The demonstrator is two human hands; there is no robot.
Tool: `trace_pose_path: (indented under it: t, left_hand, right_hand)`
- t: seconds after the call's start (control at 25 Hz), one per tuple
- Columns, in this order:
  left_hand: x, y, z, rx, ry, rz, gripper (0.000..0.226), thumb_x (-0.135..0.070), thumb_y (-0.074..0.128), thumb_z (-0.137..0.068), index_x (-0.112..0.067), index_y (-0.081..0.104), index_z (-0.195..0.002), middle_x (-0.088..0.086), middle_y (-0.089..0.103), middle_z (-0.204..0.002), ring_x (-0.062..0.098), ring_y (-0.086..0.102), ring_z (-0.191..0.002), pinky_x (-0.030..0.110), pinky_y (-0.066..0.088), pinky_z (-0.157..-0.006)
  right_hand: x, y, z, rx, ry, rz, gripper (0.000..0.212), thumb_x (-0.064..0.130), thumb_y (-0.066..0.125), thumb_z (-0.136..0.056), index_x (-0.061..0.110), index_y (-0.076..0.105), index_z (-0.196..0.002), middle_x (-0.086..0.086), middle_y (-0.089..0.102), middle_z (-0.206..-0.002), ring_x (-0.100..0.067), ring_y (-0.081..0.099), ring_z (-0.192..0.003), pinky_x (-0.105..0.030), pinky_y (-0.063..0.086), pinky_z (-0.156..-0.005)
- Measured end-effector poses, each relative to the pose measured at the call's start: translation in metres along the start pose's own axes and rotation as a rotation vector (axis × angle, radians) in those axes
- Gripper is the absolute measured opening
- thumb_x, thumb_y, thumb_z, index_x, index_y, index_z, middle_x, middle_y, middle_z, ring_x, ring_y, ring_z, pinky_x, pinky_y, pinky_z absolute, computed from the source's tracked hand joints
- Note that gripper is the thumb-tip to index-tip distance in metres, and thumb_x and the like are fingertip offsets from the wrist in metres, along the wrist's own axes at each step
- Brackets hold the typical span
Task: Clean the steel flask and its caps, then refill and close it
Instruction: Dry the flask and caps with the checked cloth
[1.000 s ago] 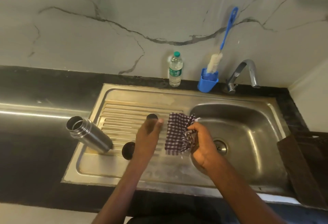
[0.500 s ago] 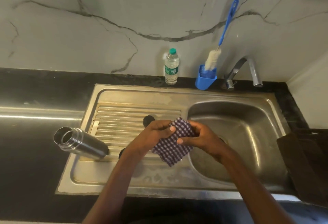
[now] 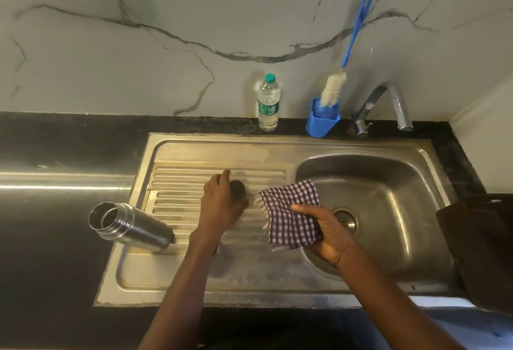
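1. The left hand (image 3: 222, 205) covers most of a dark cap (image 3: 237, 189) on the draining board (image 3: 177, 183); whether its fingers grip the cap is unclear.
2. The flask (image 3: 130, 226) lies on its side at the sink's (image 3: 388, 183) left edge; open mouth pointing left; long axis running left-right.
3. The right hand (image 3: 327, 234) pinches a checked cloth (image 3: 291, 211) at the bowl's left rim.
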State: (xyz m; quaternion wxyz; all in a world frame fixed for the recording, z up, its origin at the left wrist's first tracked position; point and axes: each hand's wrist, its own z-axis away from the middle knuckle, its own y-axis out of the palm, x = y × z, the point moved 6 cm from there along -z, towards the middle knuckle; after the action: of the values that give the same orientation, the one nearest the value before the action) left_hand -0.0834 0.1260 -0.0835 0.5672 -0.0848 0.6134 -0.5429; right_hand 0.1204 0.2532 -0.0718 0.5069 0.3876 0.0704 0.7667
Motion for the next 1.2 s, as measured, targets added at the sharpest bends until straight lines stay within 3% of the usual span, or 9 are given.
trace_pose_path:
  t: [0.08,0.2,0.32,0.4,0.56,0.68,0.8,1.0,1.2]
  left_hand:
    - [0.004,0.014,-0.003,0.067,0.024,-0.132,0.085,-0.036,0.086,-0.085,-0.009,0.043,-0.153,0.016,0.054,-0.148,0.04,0.051,-0.135,0.05,0.047,-0.107]
    - [-0.011,0.009,0.002,-0.056,0.045,0.002,0.057,-0.028,0.084,-0.087,-0.013,0.06,-0.136,0.01,0.069,-0.128,0.034,0.065,-0.116,0.041,0.052,-0.093]
    - [-0.046,0.009,0.014,-0.086,0.12,0.254,0.054,-0.015,0.09,-0.08,-0.015,0.066,-0.128,0.006,0.068,-0.126,0.024,0.067,-0.112,0.029,0.055,-0.089]
    - [-0.076,0.025,0.028,0.061,0.128,0.524,0.048,-0.009,0.09,-0.079,-0.019,0.071,-0.121,0.006,0.071,-0.117,0.022,0.072,-0.104,0.031,0.061,-0.088]
    - [-0.107,0.078,0.046,0.262,0.057,0.373,0.041,-0.016,0.087,-0.081,-0.023,0.073,-0.119,0.003,0.07,-0.108,0.022,0.069,-0.099,0.029,0.053,-0.084]
    - [-0.115,0.09,0.06,0.221,-0.014,0.577,0.038,-0.031,0.081,-0.092,-0.007,0.062,-0.114,0.016,0.075,-0.092,0.019,0.066,-0.075,0.025,0.047,-0.059]
    - [-0.132,0.105,0.07,0.228,0.013,0.587,0.044,-0.055,0.053,-0.105,-0.012,0.06,-0.101,0.008,0.062,-0.068,0.015,0.05,-0.054,0.027,0.035,-0.05]
    - [-0.149,0.112,0.079,0.235,-0.06,0.579,0.043,-0.05,0.041,-0.11,-0.016,0.062,-0.092,-0.007,0.037,-0.048,0.007,0.029,-0.037,0.019,0.02,-0.036]
    - [-0.168,0.101,0.072,0.147,-0.088,0.611,0.023,-0.044,0.059,-0.105,-0.024,0.053,-0.097,-0.014,0.063,-0.07,0.012,0.06,-0.064,0.034,0.049,-0.059]
  right_hand:
    - [-0.002,-0.001,-0.001,0.023,-0.009,-0.12,0.063,0.006,0.083,-0.078,-0.006,0.06,-0.135,-0.025,0.069,-0.127,-0.04,0.07,-0.108,-0.056,0.057,-0.098]
    - [0.007,-0.001,0.006,0.044,-0.058,-0.076,0.092,0.016,0.104,-0.051,-0.005,0.065,-0.132,-0.026,0.068,-0.13,-0.043,0.064,-0.122,-0.061,0.046,-0.111]
    - [0.023,-0.015,0.026,0.014,-0.105,0.032,0.064,0.009,0.091,-0.07,-0.008,0.066,-0.126,-0.03,0.07,-0.121,-0.041,0.072,-0.106,-0.056,0.055,-0.1]
    - [0.042,-0.033,0.039,-0.042,-0.187,-0.024,0.051,0.008,0.077,-0.082,-0.008,0.064,-0.128,-0.029,0.072,-0.116,-0.038,0.074,-0.097,-0.052,0.061,-0.09]
    - [0.072,-0.078,0.051,-0.225,-0.345,-0.099,0.054,0.01,0.084,-0.075,0.0,0.067,-0.126,-0.023,0.074,-0.116,-0.034,0.074,-0.095,-0.049,0.063,-0.082]
    - [0.08,-0.092,0.068,-0.413,-0.469,0.085,0.039,0.003,0.087,-0.074,0.009,0.072,-0.11,-0.018,0.076,-0.112,-0.031,0.075,-0.095,-0.045,0.063,-0.08]
    - [0.096,-0.097,0.101,-0.551,-0.698,0.413,0.04,0.006,0.088,-0.077,0.024,0.067,-0.107,0.008,0.074,-0.097,-0.005,0.071,-0.086,-0.024,0.06,-0.072]
    - [0.115,-0.081,0.136,-0.44,-1.097,0.852,0.044,0.0,0.084,-0.081,0.015,0.067,-0.119,0.015,0.075,-0.101,0.007,0.071,-0.091,-0.013,0.056,-0.074]
    - [0.134,-0.083,0.138,-0.465,-1.032,0.618,0.046,0.007,0.085,-0.083,0.03,0.061,-0.114,0.019,0.069,-0.1,0.01,0.067,-0.094,-0.017,0.059,-0.072]
